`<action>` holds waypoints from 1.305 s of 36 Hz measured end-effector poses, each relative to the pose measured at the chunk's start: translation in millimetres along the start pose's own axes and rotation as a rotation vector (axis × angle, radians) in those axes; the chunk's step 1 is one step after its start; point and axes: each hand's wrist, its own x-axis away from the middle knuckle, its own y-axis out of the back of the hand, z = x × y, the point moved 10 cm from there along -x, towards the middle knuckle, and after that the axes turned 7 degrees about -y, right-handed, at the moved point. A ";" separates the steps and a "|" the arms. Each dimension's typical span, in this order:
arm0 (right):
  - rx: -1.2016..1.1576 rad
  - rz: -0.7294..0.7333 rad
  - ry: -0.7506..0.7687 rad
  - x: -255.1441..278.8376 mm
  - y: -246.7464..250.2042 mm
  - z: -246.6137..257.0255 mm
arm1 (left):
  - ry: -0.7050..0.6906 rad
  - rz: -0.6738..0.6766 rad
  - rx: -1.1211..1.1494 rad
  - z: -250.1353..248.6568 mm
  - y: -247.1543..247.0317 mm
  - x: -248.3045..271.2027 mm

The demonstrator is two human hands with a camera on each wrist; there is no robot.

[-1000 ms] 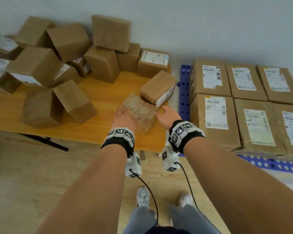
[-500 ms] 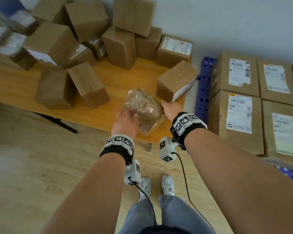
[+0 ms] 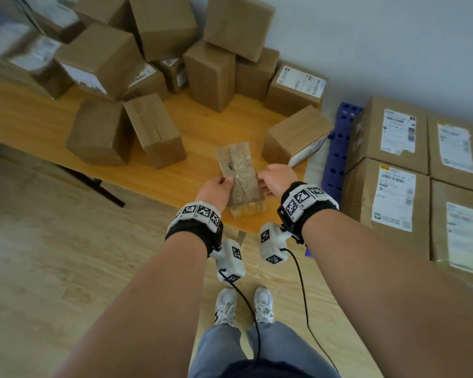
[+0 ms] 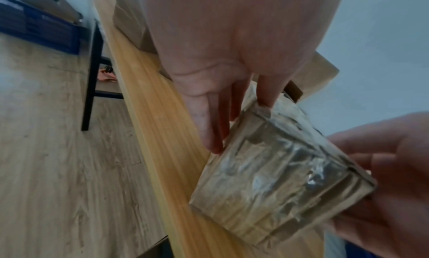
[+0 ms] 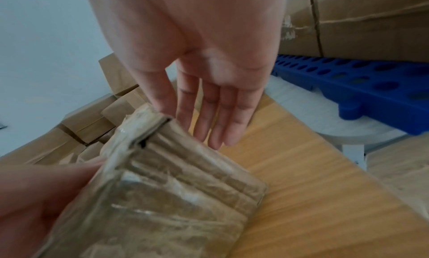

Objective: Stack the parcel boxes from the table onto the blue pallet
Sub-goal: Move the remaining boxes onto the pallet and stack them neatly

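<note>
Now both arms reach fwd: left hand & right hand press a tape-wrapped parcel between them, fingers straight, not curled, w/ the thumbs along its edges. Parcel is tilted, above tabletop front edge, blue pallet well right.

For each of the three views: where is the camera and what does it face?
Head: looks down at the table, pallet, both forearms, shoes.
Left wrist: looks along the left hand to the taped parcel.
Right wrist: looks along the right hand; pallet behind.
All three share the parcel and both hands.
</note>
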 end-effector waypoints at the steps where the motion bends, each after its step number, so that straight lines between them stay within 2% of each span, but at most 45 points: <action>1: 0.014 0.004 0.001 1.0 -0.9 0.5 | 0.017 0.002 0.017 2.4 1.0 0.7; 7: 0.063 -0.034 0.015 10.0 -4.2 1.4 | 0.068 -0.137 0.083 17.6 23.9 2.4; 13: 0.167 0.112 -0.029 11.9 -32.2 -5.4 | 0.057 -0.289 0.055 29.3 57.4 1.6; 17: 0.170 0.151 -0.012 12.5 -46.5 -2.4 | 0.049 -0.247 0.012 38.3 63.9 -1.8; 22: 0.141 0.198 -0.014 18.6 -60.2 2.7 | 0.132 -0.194 0.028 43.1 61.4 5.7; 29: 0.122 0.136 0.012 24.9 -52.8 18.9 | 0.126 -0.177 0.105 39.6 62.1 13.2; 38: -0.029 -0.009 0.151 47.7 1.0 59.2 | -0.063 -0.292 0.206 -35.7 96.2 18.2; 43: -0.103 -0.105 0.226 63.3 46.3 70.2 | -0.161 -0.291 0.284 -85.3 100.2 16.8; 47: -0.324 -0.169 0.194 75.8 86.9 60.6 | -0.189 -0.242 0.448 -126.8 87.9 9.8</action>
